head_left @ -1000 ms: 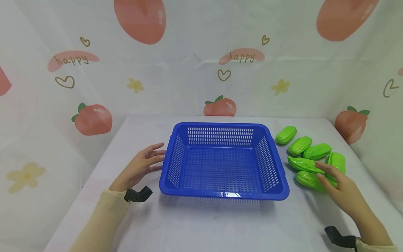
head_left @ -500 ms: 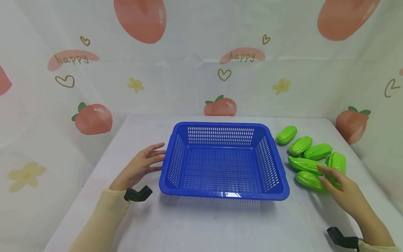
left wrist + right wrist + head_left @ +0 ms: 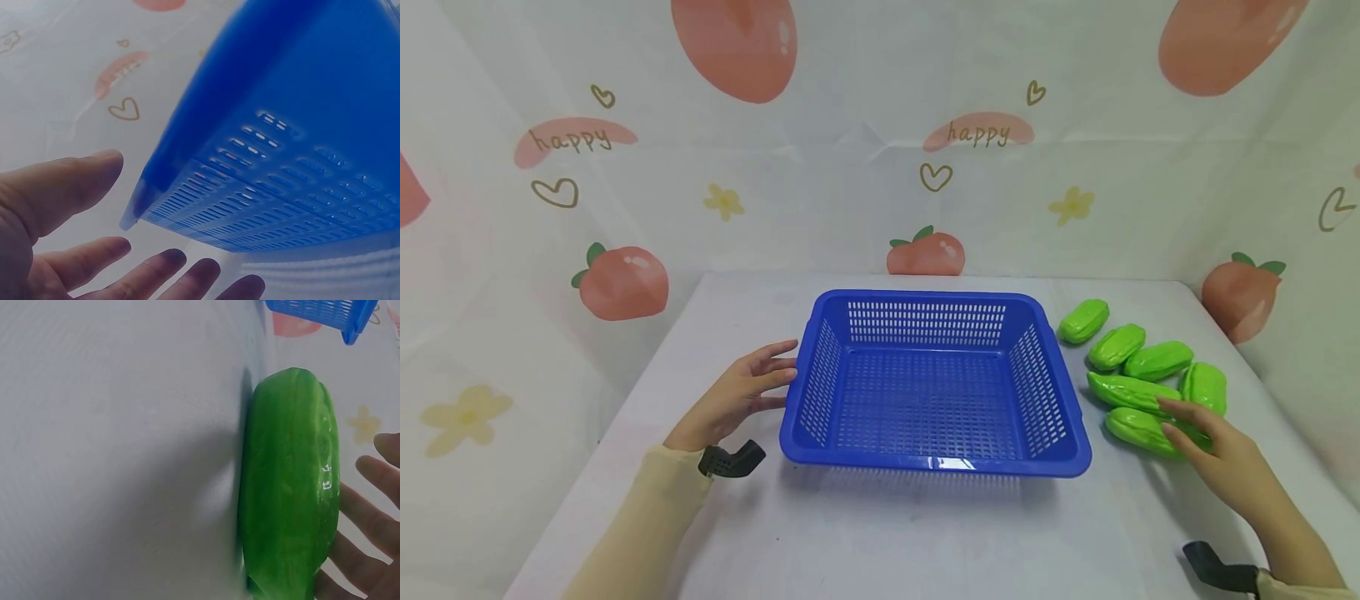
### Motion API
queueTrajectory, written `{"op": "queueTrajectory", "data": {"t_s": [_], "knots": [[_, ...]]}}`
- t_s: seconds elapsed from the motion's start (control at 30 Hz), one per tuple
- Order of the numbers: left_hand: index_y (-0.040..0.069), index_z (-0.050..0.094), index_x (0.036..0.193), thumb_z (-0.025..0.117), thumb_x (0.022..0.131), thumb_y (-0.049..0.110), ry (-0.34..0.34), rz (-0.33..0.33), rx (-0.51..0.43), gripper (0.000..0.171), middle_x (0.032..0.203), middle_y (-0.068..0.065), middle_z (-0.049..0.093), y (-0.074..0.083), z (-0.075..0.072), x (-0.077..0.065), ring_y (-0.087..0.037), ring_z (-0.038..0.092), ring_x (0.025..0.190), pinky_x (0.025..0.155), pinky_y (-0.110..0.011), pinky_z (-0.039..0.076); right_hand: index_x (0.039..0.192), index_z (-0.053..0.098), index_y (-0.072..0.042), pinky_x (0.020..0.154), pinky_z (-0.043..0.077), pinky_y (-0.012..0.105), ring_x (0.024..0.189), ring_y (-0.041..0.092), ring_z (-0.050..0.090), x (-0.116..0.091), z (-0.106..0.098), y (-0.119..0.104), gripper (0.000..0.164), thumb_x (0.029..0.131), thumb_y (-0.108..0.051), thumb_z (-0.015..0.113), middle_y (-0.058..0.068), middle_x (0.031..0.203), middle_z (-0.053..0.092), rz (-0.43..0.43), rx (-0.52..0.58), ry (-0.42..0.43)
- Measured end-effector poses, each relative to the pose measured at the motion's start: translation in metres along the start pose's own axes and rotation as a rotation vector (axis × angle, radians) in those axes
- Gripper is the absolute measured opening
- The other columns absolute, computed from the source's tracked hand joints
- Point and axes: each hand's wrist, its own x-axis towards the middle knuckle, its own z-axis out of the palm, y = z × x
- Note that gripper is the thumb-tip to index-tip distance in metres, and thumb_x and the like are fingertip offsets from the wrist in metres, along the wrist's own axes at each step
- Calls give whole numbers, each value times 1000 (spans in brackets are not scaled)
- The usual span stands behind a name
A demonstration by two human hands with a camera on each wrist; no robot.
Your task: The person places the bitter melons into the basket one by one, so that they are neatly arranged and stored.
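Observation:
A blue perforated plastic basket (image 3: 935, 465) stands mid-table. My left hand (image 3: 733, 396) is beside its left wall, fingers spread and fairly straight. In the left wrist view, the thumb (image 3: 75, 187) and fingertips are near the basket's rim (image 3: 181, 125), not wrapped round it. Several glossy green ridged gourds lie to the basket's right. My right hand (image 3: 1228, 462) hovers at the front gourd (image 3: 1138, 429), fingers loosely bent and covering its right end. The right wrist view shows that gourd (image 3: 287, 481) close up, with fingers (image 3: 369, 515) spread along its far side, not gripping.
Behind the front gourd lie a longer pointed gourd (image 3: 1131, 392) and others, one (image 3: 1204, 387) at the far right. The rearmost gourd (image 3: 1084, 321) sits near the basket's back right corner. A printed cloth (image 3: 820, 200) hangs around the white table (image 3: 850, 542).
My right hand has dropped slightly and shifted a little right, its fingertips lower over the gourds. My left hand has edged slightly right, toward the basket.

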Motion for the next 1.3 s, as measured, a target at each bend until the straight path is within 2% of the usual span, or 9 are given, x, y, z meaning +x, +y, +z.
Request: {"op": "queueTrajectory", "data": {"t_s": [0.07, 0.13, 0.17, 0.37, 0.5, 0.57, 1.03, 1.3], "knots": [[14, 24, 154, 62, 94, 35, -5, -5, -7, 73, 150, -21, 39, 0, 0, 1, -41, 45, 133, 100, -57, 45, 136, 48, 1, 88, 32, 71, 142, 21, 30, 1, 0, 0, 45, 100, -25, 53, 33, 131, 51, 5, -2, -14], [14, 25, 153, 62, 94, 35, -13, -11, -14, 73, 150, -21, 39, 1, 1, 1, -40, 45, 133, 99, -57, 46, 136, 48, 1, 88, 32, 72, 136, 46, 32, 1, -1, 0, 45, 100, -25, 53, 34, 131, 51, 7, -7, -25], [14, 25, 153, 62, 94, 35, -16, -15, -15, 73, 150, -21, 40, 1, 1, 1, -40, 45, 133, 99, -57, 46, 136, 48, 1, 87, 32, 72, 130, 53, 33, 2, -1, 0, 45, 100, -25, 53, 33, 130, 51, 7, -12, -29], [12, 24, 153, 60, 96, 34, -38, -27, -27, 72, 148, -23, 41, 0, 0, 1, -38, 50, 128, 97, -56, 48, 135, 50, 0, 91, 31, 72, 136, 46, 30, 3, 1, 3, 44, 99, -26, 55, 32, 129, 52, -2, -15, -32], [12, 23, 154, 60, 96, 34, -39, -26, -25, 72, 147, -24, 42, -1, 1, 1, -37, 52, 125, 97, -55, 49, 134, 50, 3, 92, 28, 74, 127, 60, 33, 5, 1, 3, 44, 99, -25, 55, 34, 130, 51, -2, -3, -45], [13, 23, 154, 60, 95, 35, -37, -27, -21, 73, 146, -24, 42, -2, 1, 1, -35, 54, 124, 96, -53, 50, 133, 50, 3, 92, 27, 75, 124, 62, 35, 5, 0, 2, 44, 99, -24, 56, 35, 130, 50, 0, -4, -50], [18, 23, 154, 61, 95, 34, -40, -38, -86, 72, 145, -23, 44, -3, 5, 4, -25, 62, 112, 92, -48, 54, 132, 51, 3, 87, 31, 73, 118, 63, 38, 7, -2, 2, 48, 97, -28, 59, 37, 131, 48, 37, -54, -97], [17, 20, 155, 60, 96, 29, -62, -37, -127, 72, 144, -23, 45, -1, 4, 4, -24, 62, 113, 91, -46, 54, 133, 49, 3, 86, 32, 73, 118, 64, 37, 8, -3, 5, 52, 95, -31, 61, 38, 132, 46, 46, -65, -138]]}}
